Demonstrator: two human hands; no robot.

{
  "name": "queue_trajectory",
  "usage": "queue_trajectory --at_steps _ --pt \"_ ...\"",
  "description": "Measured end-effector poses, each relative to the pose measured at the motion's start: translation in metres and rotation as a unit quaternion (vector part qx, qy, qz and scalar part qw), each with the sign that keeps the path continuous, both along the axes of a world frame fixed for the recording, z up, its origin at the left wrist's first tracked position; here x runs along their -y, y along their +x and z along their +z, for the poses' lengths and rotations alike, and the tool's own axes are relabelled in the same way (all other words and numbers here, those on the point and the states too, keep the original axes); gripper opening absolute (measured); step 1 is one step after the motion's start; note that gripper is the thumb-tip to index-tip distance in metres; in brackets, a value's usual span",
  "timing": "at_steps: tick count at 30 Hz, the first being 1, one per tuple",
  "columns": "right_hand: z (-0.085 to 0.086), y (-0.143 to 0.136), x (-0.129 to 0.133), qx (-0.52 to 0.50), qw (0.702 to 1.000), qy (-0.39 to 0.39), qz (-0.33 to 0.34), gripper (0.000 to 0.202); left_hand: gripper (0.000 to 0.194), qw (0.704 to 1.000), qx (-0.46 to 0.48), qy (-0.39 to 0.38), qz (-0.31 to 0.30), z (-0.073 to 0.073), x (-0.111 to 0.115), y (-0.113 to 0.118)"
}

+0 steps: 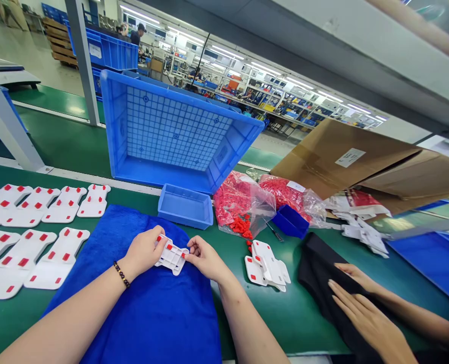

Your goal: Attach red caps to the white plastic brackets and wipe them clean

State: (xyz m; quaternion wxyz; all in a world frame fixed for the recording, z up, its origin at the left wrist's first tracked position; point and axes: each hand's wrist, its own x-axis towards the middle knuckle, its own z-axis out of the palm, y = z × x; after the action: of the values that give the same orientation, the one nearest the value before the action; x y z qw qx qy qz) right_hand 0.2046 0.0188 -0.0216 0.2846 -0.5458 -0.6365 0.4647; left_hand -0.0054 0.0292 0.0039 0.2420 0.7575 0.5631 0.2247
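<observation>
Above a blue cloth (152, 313), my left hand (143, 253) is closed on a white plastic part (173, 258) with small red pads, its ribbed side facing up. At the part's right end, my right hand (205, 258) pinches a small red pad (184, 255) between thumb and forefinger, against the part. Whether the pad is seated there, I cannot tell. Several white parts with red pads (60, 258) lie in two rows on the green table to the left. A small stack of similar white parts (267, 265) lies right of my right hand.
Behind the cloth stand a shallow blue tray (186, 205) and a large tilted blue crate (175, 131). Bags of red pieces (243, 202), a dark blue bin (291, 221) and a cardboard box (334, 156) are at right. A co-worker's hands (364, 308) rest on black cloth (322, 283).
</observation>
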Motion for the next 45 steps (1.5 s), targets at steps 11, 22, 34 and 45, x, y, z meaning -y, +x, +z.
queue_trajectory --at_steps 11,22,34,45 --pt "-0.003 -0.003 0.000 0.069 0.995 0.043 0.057 0.007 0.015 1.000 0.021 0.003 -0.005 0.003 0.003 0.001" --pt "0.029 0.010 0.003 0.085 0.981 0.170 0.034 0.011 0.010 0.985 0.089 0.133 -0.067 0.007 0.004 -0.003" --pt "0.026 0.025 0.004 0.156 0.969 0.134 0.134 0.048 0.063 0.992 -0.027 -0.026 -0.124 -0.014 0.000 -0.007" --pt "0.023 0.010 0.001 0.310 0.933 0.120 0.138 0.052 0.052 0.984 -0.088 0.012 -0.153 -0.015 -0.003 -0.005"
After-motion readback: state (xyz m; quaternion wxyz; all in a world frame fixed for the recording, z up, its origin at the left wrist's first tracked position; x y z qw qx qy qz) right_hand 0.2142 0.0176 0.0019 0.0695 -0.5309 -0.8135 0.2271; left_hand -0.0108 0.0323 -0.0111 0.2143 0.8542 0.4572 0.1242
